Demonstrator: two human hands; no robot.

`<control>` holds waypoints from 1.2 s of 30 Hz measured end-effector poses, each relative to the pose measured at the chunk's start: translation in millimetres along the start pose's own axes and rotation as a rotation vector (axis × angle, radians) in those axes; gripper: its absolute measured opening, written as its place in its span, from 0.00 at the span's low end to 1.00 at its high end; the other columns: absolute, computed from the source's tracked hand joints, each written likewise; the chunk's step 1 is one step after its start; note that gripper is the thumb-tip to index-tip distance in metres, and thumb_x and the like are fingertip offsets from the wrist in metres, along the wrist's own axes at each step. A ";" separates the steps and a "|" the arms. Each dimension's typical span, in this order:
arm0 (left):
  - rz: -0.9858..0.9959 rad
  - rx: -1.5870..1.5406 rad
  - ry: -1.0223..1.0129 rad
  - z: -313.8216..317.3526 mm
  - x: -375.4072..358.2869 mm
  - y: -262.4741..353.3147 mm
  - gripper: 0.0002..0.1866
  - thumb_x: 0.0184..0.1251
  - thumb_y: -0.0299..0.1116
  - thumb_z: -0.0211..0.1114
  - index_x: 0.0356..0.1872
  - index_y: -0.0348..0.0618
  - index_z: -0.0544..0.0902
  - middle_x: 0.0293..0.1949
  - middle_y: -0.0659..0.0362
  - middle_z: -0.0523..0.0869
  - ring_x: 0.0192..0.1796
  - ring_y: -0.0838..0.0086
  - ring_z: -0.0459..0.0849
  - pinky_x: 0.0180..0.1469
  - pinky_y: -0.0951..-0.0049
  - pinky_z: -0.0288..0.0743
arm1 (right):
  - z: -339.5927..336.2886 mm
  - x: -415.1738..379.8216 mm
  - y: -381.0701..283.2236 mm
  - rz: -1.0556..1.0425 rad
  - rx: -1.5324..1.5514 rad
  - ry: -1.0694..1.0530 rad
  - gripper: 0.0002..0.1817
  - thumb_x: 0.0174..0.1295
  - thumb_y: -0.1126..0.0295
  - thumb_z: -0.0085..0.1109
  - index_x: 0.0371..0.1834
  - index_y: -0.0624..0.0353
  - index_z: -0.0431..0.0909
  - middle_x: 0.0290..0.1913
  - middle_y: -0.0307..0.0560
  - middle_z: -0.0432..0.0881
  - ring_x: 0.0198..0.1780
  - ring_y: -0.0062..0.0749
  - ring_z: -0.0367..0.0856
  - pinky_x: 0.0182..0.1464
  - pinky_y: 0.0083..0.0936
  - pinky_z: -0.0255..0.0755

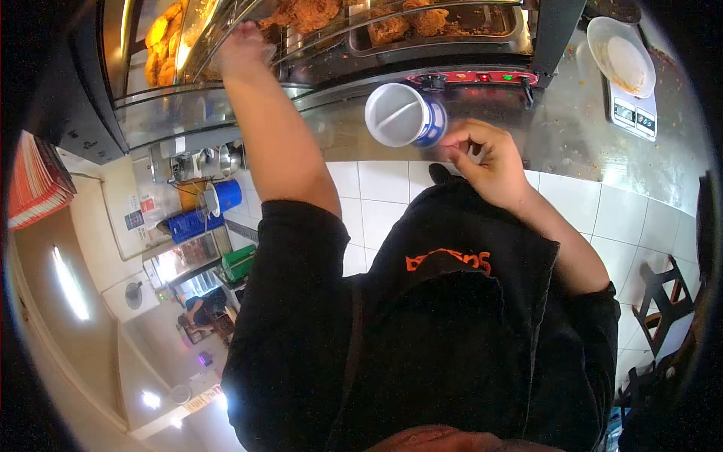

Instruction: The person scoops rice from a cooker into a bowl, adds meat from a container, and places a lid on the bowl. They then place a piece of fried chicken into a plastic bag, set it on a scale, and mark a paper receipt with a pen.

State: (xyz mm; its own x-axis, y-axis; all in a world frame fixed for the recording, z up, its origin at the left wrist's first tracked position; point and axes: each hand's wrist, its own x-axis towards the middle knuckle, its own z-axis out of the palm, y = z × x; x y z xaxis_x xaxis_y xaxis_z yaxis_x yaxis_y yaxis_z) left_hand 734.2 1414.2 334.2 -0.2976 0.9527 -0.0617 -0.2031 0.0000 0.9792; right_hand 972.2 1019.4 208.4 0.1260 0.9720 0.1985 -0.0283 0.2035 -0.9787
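Observation:
My left hand (pixel 247 54), smeared by motion, reaches into a glass-fronted food display at the upper left. Its fingers are right beside a piece of fried chicken (pixel 305 13); whether they hold it I cannot tell. In front of the display, a blue and white cup (pixel 399 117) tilts its mouth toward me, showing a white inside with a strip across it. My right hand (pixel 488 160) is closed, thumb and fingers pinched at the cup's lower blue side. More fried chicken (pixel 429 22) lies in a metal tray (pixel 452 47) to the right inside the display.
Red control panel (pixel 482 77) with knobs runs along the display's lower edge. A kitchen scale (pixel 633 113) bearing a white dish (pixel 621 56) stands on the metal counter (pixel 561 124) at right. Yellow-orange food (pixel 162 49) sits behind glass at left. A black stool (pixel 663 301) stands on the tiled floor.

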 end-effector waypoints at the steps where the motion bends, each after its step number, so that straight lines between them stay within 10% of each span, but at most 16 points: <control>1: -0.033 0.029 0.033 -3.1 8.7 0.0 0.11 0.73 0.39 0.45 0.39 0.44 0.73 0.36 0.59 0.78 0.38 0.70 0.75 0.37 0.62 0.65 | 0.9 -0.8 -0.3 0.013 0.003 -0.016 0.06 0.56 0.79 0.63 0.37 0.61 0.82 0.32 0.43 0.80 0.28 0.22 0.74 0.32 0.20 0.68; 4: -0.170 -0.035 -0.064 -21.9 11.5 2.0 0.12 0.74 0.41 0.45 0.42 0.44 0.72 0.42 0.56 0.79 0.40 0.69 0.76 0.43 0.59 0.71 | 8.3 0.8 1.4 0.028 0.012 -0.057 0.06 0.56 0.78 0.63 0.38 0.61 0.82 0.31 0.43 0.80 0.28 0.22 0.74 0.32 0.20 0.68; 12: 0.272 0.222 -0.034 19.6 -131.2 -56.3 0.26 0.73 0.52 0.50 0.61 0.44 0.69 0.57 0.47 0.75 0.50 0.61 0.79 0.46 0.63 0.77 | 10.9 -3.4 16.9 0.068 0.000 -0.056 0.06 0.58 0.79 0.62 0.38 0.61 0.82 0.32 0.41 0.80 0.31 0.22 0.75 0.36 0.18 0.68; 25: 0.470 1.842 -0.152 131.9 -148.3 -47.3 0.35 0.67 0.46 0.62 0.71 0.49 0.59 0.57 0.51 0.80 0.54 0.63 0.80 0.62 0.64 0.71 | 15.1 -1.6 18.3 0.211 0.071 -0.057 0.05 0.62 0.83 0.59 0.39 0.63 0.80 0.38 0.39 0.80 0.39 0.18 0.75 0.44 0.16 0.68; 28: 0.265 1.523 -0.170 133.4 -168.1 -37.4 0.40 0.64 0.38 0.66 0.74 0.51 0.54 0.61 0.52 0.77 0.60 0.61 0.76 0.67 0.61 0.65 | 11.1 0.4 19.0 0.226 0.051 -0.072 0.04 0.64 0.82 0.58 0.40 0.65 0.79 0.39 0.40 0.81 0.40 0.19 0.76 0.45 0.16 0.68; 32: 0.194 1.140 -0.006 115.9 -130.4 -52.0 0.31 0.69 0.37 0.55 0.68 0.30 0.59 0.65 0.43 0.62 0.66 0.58 0.61 0.69 0.60 0.60 | 6.1 -1.7 14.4 0.263 -0.007 -0.068 0.04 0.64 0.80 0.58 0.42 0.66 0.78 0.38 0.42 0.81 0.40 0.19 0.76 0.45 0.17 0.68; 36: 0.665 0.994 0.472 38.6 -150.3 -21.5 0.31 0.66 0.41 0.57 0.65 0.32 0.63 0.67 0.41 0.60 0.70 0.52 0.58 0.68 0.61 0.62 | -0.5 -7.0 15.9 0.251 0.005 -0.074 0.04 0.64 0.81 0.58 0.41 0.66 0.78 0.38 0.42 0.82 0.39 0.19 0.76 0.44 0.17 0.68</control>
State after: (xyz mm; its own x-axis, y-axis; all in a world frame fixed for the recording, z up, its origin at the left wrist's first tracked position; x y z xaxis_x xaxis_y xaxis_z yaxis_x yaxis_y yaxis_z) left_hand 819.3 1282.8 329.8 -0.4145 0.6574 0.6293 0.8296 -0.0114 0.5583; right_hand 971.3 1015.7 191.4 0.0421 0.9980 -0.0471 -0.0545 -0.0448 -0.9975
